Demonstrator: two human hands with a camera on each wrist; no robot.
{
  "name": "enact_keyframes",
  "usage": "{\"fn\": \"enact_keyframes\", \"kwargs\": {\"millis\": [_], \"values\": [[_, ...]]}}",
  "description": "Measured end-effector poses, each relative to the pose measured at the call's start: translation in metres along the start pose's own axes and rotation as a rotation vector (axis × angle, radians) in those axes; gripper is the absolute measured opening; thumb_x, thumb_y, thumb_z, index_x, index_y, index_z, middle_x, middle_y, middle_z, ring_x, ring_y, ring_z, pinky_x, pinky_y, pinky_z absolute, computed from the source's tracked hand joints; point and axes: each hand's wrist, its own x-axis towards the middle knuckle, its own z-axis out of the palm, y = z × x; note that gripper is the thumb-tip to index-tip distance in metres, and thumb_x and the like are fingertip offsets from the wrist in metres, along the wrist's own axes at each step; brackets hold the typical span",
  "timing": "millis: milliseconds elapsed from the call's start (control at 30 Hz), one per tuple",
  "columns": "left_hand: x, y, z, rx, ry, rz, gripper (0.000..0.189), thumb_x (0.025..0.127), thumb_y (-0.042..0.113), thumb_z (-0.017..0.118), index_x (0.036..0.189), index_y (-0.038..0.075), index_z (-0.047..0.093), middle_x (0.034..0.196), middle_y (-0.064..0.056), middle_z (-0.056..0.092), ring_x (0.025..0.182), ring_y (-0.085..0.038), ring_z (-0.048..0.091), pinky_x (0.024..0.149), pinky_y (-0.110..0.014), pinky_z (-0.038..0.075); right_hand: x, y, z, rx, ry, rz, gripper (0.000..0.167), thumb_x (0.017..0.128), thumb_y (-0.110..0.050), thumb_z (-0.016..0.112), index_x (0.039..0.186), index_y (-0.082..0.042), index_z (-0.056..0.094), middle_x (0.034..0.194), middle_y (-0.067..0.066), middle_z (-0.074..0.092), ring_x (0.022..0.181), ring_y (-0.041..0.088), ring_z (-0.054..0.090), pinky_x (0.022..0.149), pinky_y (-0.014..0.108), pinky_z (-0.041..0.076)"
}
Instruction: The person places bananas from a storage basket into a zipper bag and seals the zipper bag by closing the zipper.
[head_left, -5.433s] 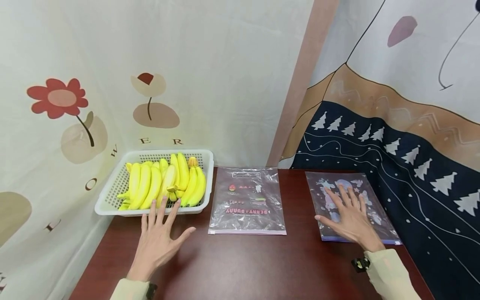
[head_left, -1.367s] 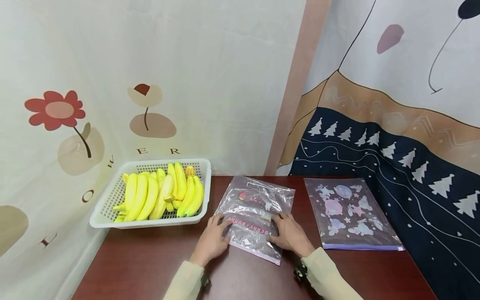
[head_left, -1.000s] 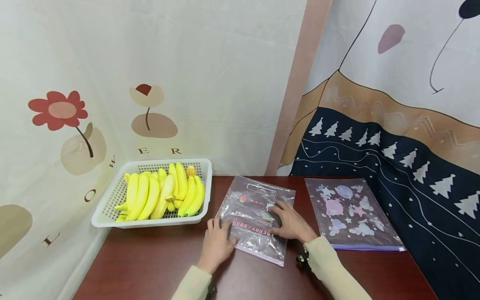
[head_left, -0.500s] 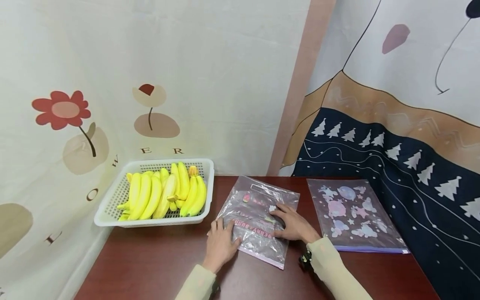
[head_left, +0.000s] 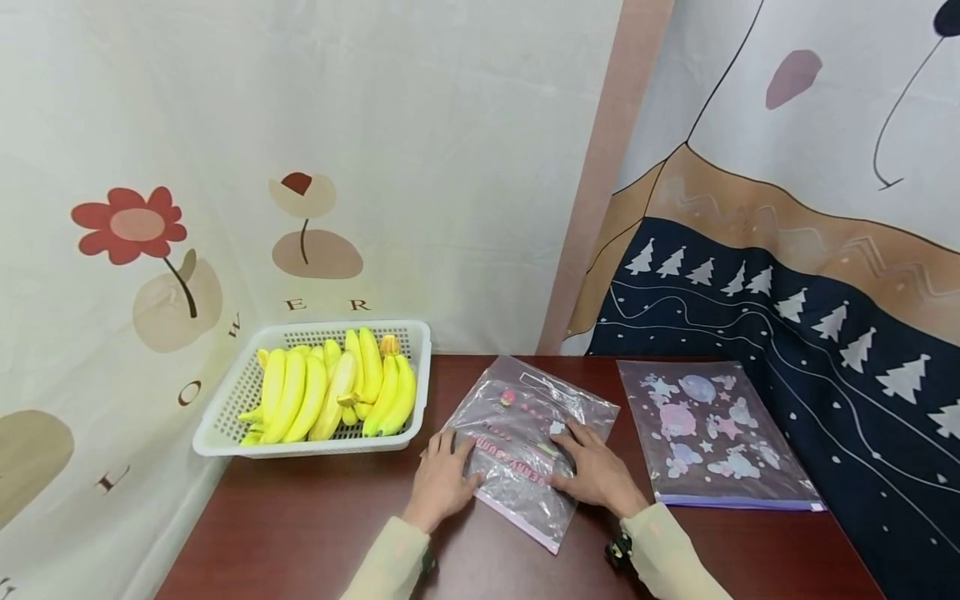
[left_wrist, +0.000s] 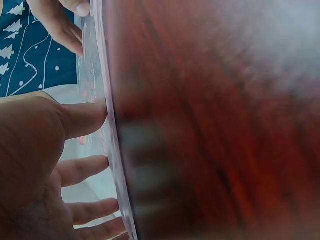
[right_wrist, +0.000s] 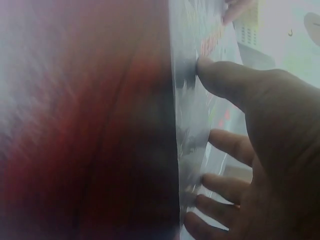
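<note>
A clear plastic zip bag point(head_left: 517, 504) printed with pink lettering lies askew on the table, its pink zip edge toward the person. My left hand point(head_left: 441, 483) rests its fingertips on the bag's left side, fingers spread. On the right side of the same bag, my right hand point(head_left: 598, 473) touches it with fingers extended. In the left wrist view the thumb point(left_wrist: 87, 120) sits right at the zip edge. The right wrist view has the other hand's fingertips point(right_wrist: 215, 137) against the plastic. Neither hand curls round anything.
A white perforated basket point(head_left: 300, 451) of yellow bananas point(head_left: 341, 392) stands at the back left. To the right lies a second clear zip bag point(head_left: 701, 475) with pastel prints and a purple zip edge. The dark red table point(head_left: 300, 533) meets printed curtains point(head_left: 450, 208) behind.
Both hands came from apart, the left near the basket and the right over the purple-edged bag, to the pink-edged bag. That bag has turned from straight to askew, turning slightly further lately.
</note>
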Motion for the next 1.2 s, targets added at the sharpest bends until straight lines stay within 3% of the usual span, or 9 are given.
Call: {"fn": "enact_keyframes", "kwargs": {"millis": [367,833,1200], "values": [[0.013,0.001,-0.007,0.012,-0.099,0.031,0.057,0.085,0.026,0.078,0.138,0.01,0.063,0.149,-0.026,0.048,0.141,-0.045,0.043,0.114,-0.066,0.038,-0.023,-0.015,0.008,-0.071,0.09,0.056,0.072,0.085,-0.052,0.077,0.143,-0.013,0.058,0.158,0.025,0.042,0.145,0.045,0.041,0.105,0.058,0.05],[0.036,-0.008,-0.009,-0.004,-0.217,0.101,0.057,0.09,0.017,0.068,0.145,0.014,0.058,0.16,-0.019,0.042,0.15,-0.041,0.035,0.122,-0.059,0.031,-0.04,-0.044,0.024,-0.156,0.165,0.211,0.072,0.088,-0.056,0.07,0.142,-0.01,0.055,0.154,0.029,0.043,0.139,0.046,0.044,0.105,0.055,0.05],[0.045,-0.008,-0.01,-0.015,-0.269,0.127,0.056,0.092,0.018,0.067,0.147,0.017,0.057,0.161,-0.019,0.04,0.152,-0.042,0.032,0.124,-0.059,0.028,-0.045,-0.056,0.028,-0.183,0.197,0.238,0.073,0.085,-0.055,0.073,0.137,-0.005,0.057,0.146,0.033,0.045,0.128,0.046,0.046,0.093,0.052,0.054]]}}
